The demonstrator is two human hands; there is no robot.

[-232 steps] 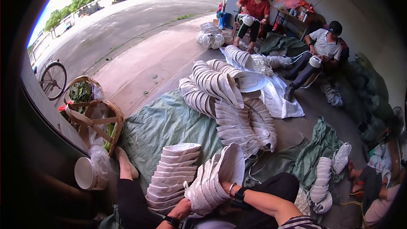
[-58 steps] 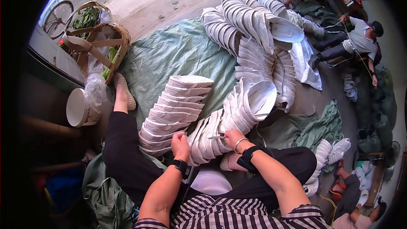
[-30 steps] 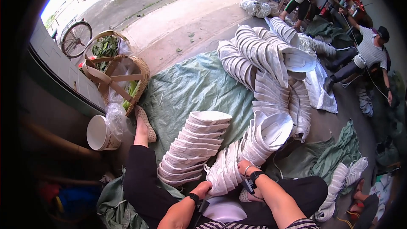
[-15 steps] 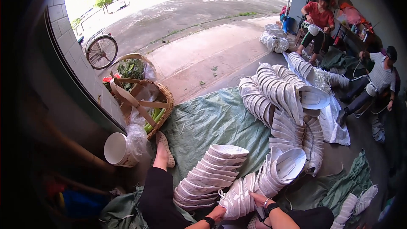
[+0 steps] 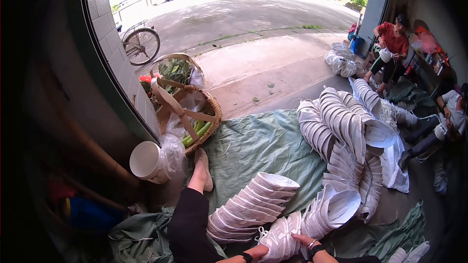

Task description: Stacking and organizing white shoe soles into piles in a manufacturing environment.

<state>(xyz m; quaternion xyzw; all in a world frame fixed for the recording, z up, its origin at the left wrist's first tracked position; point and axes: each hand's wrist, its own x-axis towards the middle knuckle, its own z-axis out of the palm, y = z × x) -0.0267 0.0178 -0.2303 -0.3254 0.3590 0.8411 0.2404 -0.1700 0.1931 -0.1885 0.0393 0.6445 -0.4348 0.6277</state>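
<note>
Low at the front, my left hand (image 5: 262, 251) is closed on the near end of a short stack of white shoe uppers (image 5: 279, 239), whose laces hang loose beside it. On the right side of the same uppers, my right hand (image 5: 304, 241) grips with its thumb on top. Just beyond lie more nested uppers (image 5: 317, 216), their open white end facing right. Left of my hands, a longer leaning stack of shoe uppers (image 5: 251, 209) rests on the green sheet (image 5: 273, 139).
A large heap of nested uppers (image 5: 341, 122) stands at right. Wicker baskets (image 5: 214, 112) with vegetables and a white bucket (image 5: 145, 161) are at left. Two people sit at far right: one in a red top (image 5: 394, 39), one in a light top (image 5: 453, 112).
The whole view has turned left, so the surroundings sit farther right in the picture. Both hands still hold the uppers and now appear lower, nearer the bottom edge.
</note>
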